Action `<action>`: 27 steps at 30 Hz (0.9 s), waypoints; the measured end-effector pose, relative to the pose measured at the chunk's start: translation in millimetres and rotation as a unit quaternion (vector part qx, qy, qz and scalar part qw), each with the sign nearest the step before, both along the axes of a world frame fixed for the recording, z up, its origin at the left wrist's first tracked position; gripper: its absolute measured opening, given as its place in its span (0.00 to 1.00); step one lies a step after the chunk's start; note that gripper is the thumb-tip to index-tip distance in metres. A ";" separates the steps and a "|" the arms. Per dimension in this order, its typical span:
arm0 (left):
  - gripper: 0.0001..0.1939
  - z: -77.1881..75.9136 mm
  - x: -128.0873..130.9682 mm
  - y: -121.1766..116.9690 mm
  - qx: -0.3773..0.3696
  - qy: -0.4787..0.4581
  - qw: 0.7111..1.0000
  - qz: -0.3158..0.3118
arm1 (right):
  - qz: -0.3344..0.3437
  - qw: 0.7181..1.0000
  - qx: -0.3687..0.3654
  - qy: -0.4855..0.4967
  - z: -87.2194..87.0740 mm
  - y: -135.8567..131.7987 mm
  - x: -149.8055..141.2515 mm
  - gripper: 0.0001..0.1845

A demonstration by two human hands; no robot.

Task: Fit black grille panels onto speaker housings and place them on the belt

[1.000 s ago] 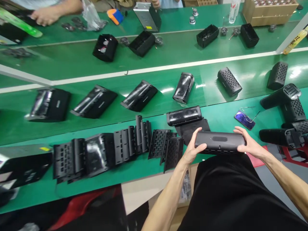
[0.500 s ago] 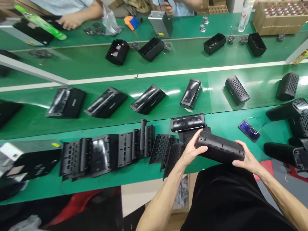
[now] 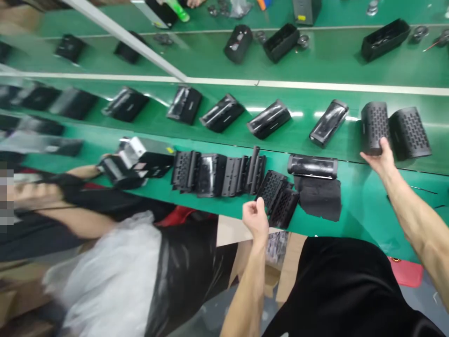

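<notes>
My right hand [image 3: 379, 157] reaches out to the conveyor belt [image 3: 308, 93] and grips the near end of a black speaker [image 3: 374, 122] with a honeycomb grille. That speaker stands on the belt, close beside a second one like it [image 3: 410, 132]. My left hand [image 3: 256, 217] is closed in a loose fist at the front edge of the green bench [image 3: 365, 196]. Its thumb sits against the lower left corner of a stack of black grille panels [image 3: 278, 196]. I cannot make out whether it grips one.
Several film-wrapped speakers [image 3: 268, 119] lie in a row along the belt. A row of black housings [image 3: 217, 168], another speaker [image 3: 312, 166] and a black cloth [image 3: 321, 199] lie on the bench. A co-worker's arm [image 3: 70, 187] reaches a device [image 3: 136, 157] at the left.
Both hands held the speaker over my lap before. Now the right hand alone has carried it out onto the belt, the left has dropped to the grille panels, and the view has swung left.
</notes>
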State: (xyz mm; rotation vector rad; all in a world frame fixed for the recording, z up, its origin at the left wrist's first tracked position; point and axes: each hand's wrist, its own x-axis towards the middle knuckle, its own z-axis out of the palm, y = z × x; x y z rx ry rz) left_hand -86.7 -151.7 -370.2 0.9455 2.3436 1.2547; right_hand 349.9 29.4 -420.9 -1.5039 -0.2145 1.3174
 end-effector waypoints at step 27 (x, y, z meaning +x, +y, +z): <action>0.24 -67.8 -13.5 -124.4 -0.064 -0.052 0.996 -0.034 | 0.412 0.791 -0.003 -0.452 -0.7 -196.5 -64.9 0.09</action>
